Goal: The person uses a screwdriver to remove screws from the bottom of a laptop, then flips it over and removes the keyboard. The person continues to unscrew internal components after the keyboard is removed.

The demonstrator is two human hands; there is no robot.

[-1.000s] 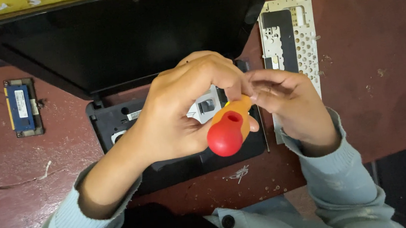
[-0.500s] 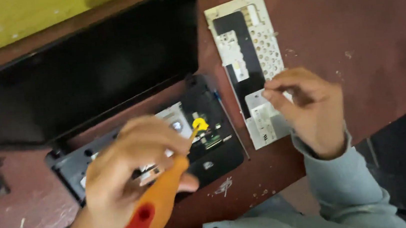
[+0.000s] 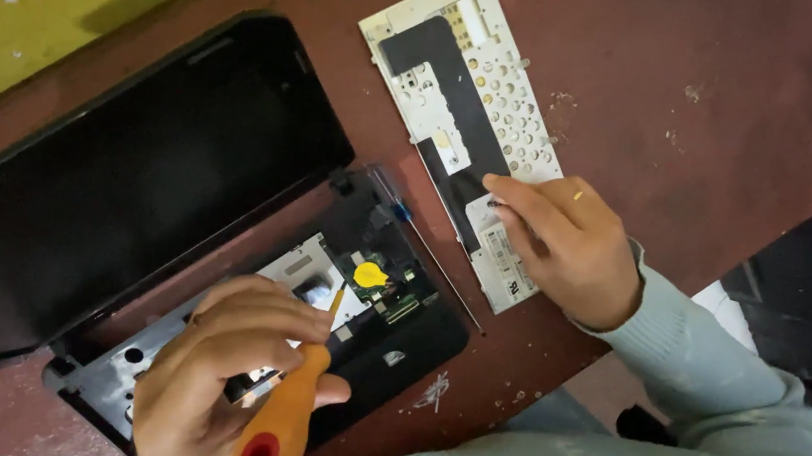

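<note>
My left grip (image 3: pixel 231 377) is wrapped tight round an orange screwdriver (image 3: pixel 281 427) with a red butt end, fingers curled over the handle, and its tip points up and right toward the yellow round patch (image 3: pixel 369 274) on the exposed board. The handle looks chunky, orange along the body and red at the base with a dark hole in it. It lies slantwise over the opened laptop base (image 3: pixel 237 346), which sits low and left on the table (image 3: pixel 710 55). My right grip (image 3: pixel 563 242) holds nothing that I can make out; fingers half-curled, their tips rest on the lower part of the white keyboard backplate (image 3: pixel 465 121), which lies face down beside the base, with a black strip along it and rows of small holes. Between base and plate lies a thin blue-handled screwdriver (image 3: pixel 410 222). The dark laptop screen (image 3: pixel 120 188) lies folded back flat behind the base.
</note>
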